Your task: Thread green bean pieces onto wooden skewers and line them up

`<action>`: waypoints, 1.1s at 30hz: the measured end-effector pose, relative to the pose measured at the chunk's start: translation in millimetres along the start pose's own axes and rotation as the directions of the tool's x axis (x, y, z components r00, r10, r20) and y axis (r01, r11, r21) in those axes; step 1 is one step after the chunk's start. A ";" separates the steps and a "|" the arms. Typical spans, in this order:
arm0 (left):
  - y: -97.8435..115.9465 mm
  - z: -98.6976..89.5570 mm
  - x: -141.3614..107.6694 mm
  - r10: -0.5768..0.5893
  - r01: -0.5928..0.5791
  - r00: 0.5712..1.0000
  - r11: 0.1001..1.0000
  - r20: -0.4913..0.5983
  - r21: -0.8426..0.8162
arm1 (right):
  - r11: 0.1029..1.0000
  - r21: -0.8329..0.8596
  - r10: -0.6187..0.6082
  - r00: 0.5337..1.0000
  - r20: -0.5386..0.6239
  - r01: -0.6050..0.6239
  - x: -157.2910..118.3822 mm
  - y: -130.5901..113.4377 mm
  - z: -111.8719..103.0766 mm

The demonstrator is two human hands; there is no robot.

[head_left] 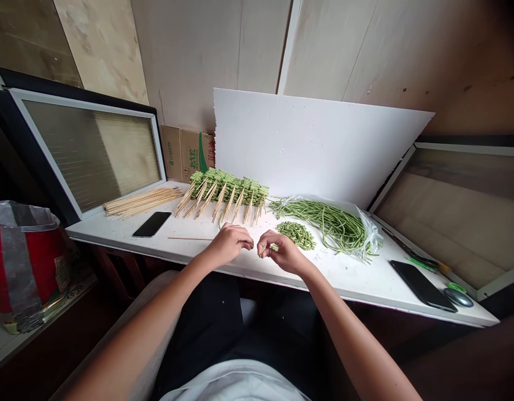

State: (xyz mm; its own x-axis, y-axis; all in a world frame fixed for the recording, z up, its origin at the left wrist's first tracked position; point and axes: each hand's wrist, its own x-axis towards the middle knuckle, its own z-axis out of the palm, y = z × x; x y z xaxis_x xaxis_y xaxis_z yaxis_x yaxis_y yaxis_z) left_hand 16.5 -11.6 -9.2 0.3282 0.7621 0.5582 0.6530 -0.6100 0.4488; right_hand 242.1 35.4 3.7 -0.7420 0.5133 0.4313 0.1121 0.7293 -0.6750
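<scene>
My left hand [232,243] is closed in a pinch above the table's front edge. A thin green bean strand [220,218] shows behind its knuckles and seems to run into the hand; the fingers hide the rest. Close by on the right, my right hand [282,250] pinches a short green bean piece [262,252] between thumb and fingers. The hands are slightly apart. A pile of cut bean pieces [296,235] lies beyond my right hand. One bare skewer [190,238] lies left of my left hand. Behind stand stacked skewers of bean pieces [231,186], sticks facing me.
Long green beans [327,218] lie in an opened clear plastic bag on the right. Bare skewers [142,201] and a phone [152,224] are at left. Another dark phone [422,285] and a mouse [459,296] sit far right. A white board [315,145] leans behind the table.
</scene>
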 end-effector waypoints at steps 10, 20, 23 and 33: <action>-4.3 -10.5 -0.5 -0.058 0.046 0.993 0.992 -0.104 -0.121 | 0.859 -0.396 0.207 0.928 -0.311 -0.325 -5.9 59.4 -34.8; -7.5 -3.3 -1.5 -0.084 0.075 0.995 0.985 -0.050 -0.155 | 0.803 -0.394 0.355 0.890 -0.286 -0.447 -15.7 102.6 -24.4; -7.7 -2.5 -1.7 -0.093 0.087 0.995 0.984 -0.036 -0.154 | 0.811 -0.367 0.377 0.887 -0.267 -0.455 -15.2 101.9 -25.2; -4.0 0.7 -3.1 -0.148 0.136 0.988 0.970 -0.040 -0.203 | 0.928 -0.036 0.357 0.913 -0.197 -0.370 -4.6 60.1 -26.0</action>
State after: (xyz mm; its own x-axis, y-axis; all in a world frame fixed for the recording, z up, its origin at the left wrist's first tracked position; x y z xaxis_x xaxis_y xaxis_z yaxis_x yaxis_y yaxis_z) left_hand 13.3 -11.3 -13.3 0.2004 0.8343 0.5136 0.5392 -0.5316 0.6532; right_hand 269.5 88.6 -23.3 -0.5074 0.8180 0.2709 0.4026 0.5030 -0.7648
